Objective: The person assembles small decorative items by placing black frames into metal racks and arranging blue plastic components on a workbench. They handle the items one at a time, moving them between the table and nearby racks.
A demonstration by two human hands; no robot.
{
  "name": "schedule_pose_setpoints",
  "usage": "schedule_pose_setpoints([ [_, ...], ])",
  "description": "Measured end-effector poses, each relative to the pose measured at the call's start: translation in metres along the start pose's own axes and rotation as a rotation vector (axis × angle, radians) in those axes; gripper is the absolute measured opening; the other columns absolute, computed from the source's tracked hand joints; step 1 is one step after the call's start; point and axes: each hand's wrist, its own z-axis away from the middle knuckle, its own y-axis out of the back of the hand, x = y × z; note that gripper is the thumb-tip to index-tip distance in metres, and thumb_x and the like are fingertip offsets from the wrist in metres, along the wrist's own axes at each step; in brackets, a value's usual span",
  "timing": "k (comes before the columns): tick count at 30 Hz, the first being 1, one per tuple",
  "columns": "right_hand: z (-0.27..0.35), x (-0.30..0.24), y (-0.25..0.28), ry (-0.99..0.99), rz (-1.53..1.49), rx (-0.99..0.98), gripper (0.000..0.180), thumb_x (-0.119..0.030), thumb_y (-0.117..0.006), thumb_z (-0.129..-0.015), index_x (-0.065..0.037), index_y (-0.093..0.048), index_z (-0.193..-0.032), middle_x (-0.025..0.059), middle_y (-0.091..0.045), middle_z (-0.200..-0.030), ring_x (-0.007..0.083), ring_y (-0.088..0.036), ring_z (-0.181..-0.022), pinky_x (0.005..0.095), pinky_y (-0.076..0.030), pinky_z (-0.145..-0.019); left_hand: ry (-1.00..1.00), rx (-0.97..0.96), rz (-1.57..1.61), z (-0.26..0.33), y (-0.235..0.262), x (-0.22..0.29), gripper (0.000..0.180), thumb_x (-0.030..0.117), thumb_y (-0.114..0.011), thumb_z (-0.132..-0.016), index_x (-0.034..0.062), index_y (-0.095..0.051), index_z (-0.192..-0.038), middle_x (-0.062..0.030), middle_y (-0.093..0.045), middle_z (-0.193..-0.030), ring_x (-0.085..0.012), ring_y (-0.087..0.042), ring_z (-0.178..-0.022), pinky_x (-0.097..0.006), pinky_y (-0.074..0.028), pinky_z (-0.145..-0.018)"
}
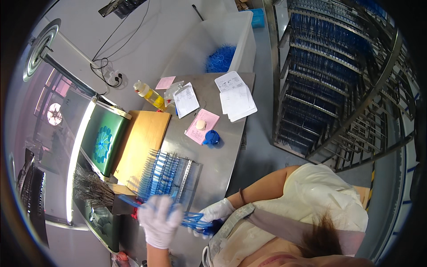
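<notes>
Both my hands wear white gloves. My right hand (215, 211) is closed around a bundle of thin blue strips (193, 219), close to my body. My left hand (160, 222) is raised at the near end of a metal rack (186, 175); motion smears its fingers, so their grip is unclear. Another blue strip (129, 201) shows just beyond those fingers. Several rows of slender blue pieces (159, 172) stand in the rack, on the steel table (209, 164).
A box of dark bristly wires (95, 191) stands beside a wooden board (142, 133) and a bright tube lamp (80, 160). Farther off are papers (235, 100), a blue cap (212, 137) and a yellow bottle (151, 95). Tall racks (320, 84) stand at right, beyond a white tub (244, 49).
</notes>
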Motion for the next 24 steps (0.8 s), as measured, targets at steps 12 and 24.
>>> schedule_pose_setpoints([
  [12, 0.0, -0.017, -0.003, 0.291, 0.67, 0.109, 0.041, -0.022, -0.077, -0.089, -0.008, -0.065, -0.125, 0.0098, -0.066, -0.114, 0.0179, -0.067, -0.102, 0.0333, -0.056, -0.085, 0.465, 0.347, 0.194, 0.022, 0.001, 0.004, 0.044, 0.012, -0.078, -0.063, 0.0044, -0.06, -0.103, -0.0164, -0.058, -0.106, -0.038, -0.061, -0.1, -0.045, -0.051, -0.091],
  [24, -0.008, -0.026, -0.012, 0.674, 1.586, -0.007, 0.024, -0.017, -0.077, -0.076, -0.007, -0.067, -0.096, 0.0154, -0.064, -0.098, 0.0336, -0.059, -0.098, 0.0422, -0.051, -0.084, 1.071, 0.333, 0.74, 0.035, -0.012, -0.001, 0.08, 0.016, -0.083, -0.068, 0.0, -0.044, -0.136, -0.0064, -0.055, -0.111, -0.0135, -0.056, -0.095, -0.026, -0.051, -0.085],
])
